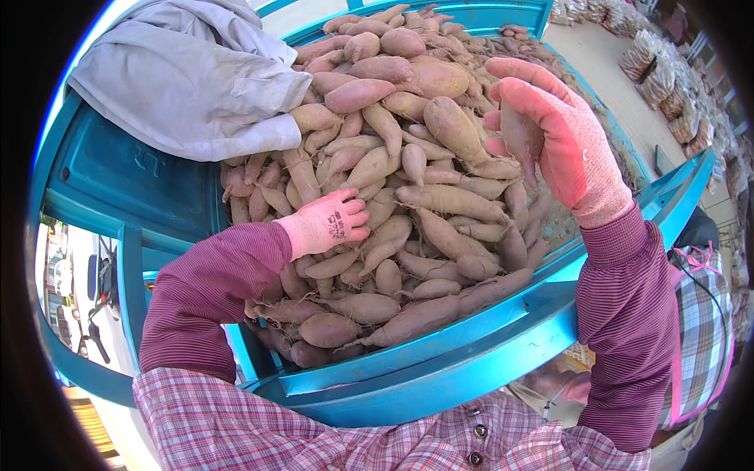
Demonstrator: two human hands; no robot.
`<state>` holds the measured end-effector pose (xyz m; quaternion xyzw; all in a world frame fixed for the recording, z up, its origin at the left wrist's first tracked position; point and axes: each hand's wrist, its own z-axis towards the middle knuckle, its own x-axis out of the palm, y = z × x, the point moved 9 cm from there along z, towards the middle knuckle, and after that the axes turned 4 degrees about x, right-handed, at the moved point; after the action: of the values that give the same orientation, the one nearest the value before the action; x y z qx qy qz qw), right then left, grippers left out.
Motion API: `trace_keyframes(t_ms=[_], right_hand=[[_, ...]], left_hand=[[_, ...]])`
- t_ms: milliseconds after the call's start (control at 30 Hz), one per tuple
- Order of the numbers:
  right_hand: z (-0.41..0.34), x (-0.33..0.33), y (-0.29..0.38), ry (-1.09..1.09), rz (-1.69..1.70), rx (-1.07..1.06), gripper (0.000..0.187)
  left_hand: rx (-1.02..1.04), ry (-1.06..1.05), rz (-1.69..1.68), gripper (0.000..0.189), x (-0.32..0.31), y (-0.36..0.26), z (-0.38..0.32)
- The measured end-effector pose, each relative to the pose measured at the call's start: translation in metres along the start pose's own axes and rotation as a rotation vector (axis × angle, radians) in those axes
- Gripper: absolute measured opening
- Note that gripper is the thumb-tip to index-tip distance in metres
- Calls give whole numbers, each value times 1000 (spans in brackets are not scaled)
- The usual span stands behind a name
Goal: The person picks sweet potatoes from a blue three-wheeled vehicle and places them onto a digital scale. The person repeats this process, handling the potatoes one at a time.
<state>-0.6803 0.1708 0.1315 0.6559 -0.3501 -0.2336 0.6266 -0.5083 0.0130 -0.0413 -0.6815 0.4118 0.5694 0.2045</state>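
Observation:
A big heap of sweet potatoes [436, 235] fills the blue metal cargo bed in front of me. My left hand [330, 221], in a pink work glove, rests on the heap with its fingers against the roots. Raised above the right side of the pile, my right hand [554, 129] wears a matching glove, darker pink on the palm. A single sweet potato [521, 138] is held between its thumb and curled fingers, with the thin root end pointing down.
A grey cloth garment [194, 82] lies over the bed's left corner and part of the heap. The blue metal edge of the bed [436, 377] runs close before me. Filled clear bags [657, 85] stand on the ground at the right. A person in a plaid garment [701, 329] is beside me.

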Motion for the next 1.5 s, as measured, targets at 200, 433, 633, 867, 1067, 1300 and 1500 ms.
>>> trace_keyframes(t_ms=[200, 433, 633, 867, 1067, 1300, 1500], right_hand=[[1, -2, 3, -49, -16, -26, 32], [2, -12, 5, -12, -70, -34, 33], [0, -20, 14, -39, -21, -73, 34], [-6, -66, 44, -183, 139, -299, 36], [-28, -163, 65, -542, 261, -483, 35], [-27, -185, 43, -705, 179, -367, 31], [-17, -185, 26, -686, -30, -304, 33]], left_hand=[[56, 5, 123, 33, 18, -4, 4], [12, -107, -83, 43, -34, 9, -7], [-655, -664, -903, 61, -93, 81, -28], [-592, -1132, -1750, 57, -172, 142, -18], [-562, -1275, -1916, 62, -125, 176, 55], [-1078, -1181, -2105, 78, -13, 160, 228], [-1592, -1097, -2337, 69, 61, 98, 372]])
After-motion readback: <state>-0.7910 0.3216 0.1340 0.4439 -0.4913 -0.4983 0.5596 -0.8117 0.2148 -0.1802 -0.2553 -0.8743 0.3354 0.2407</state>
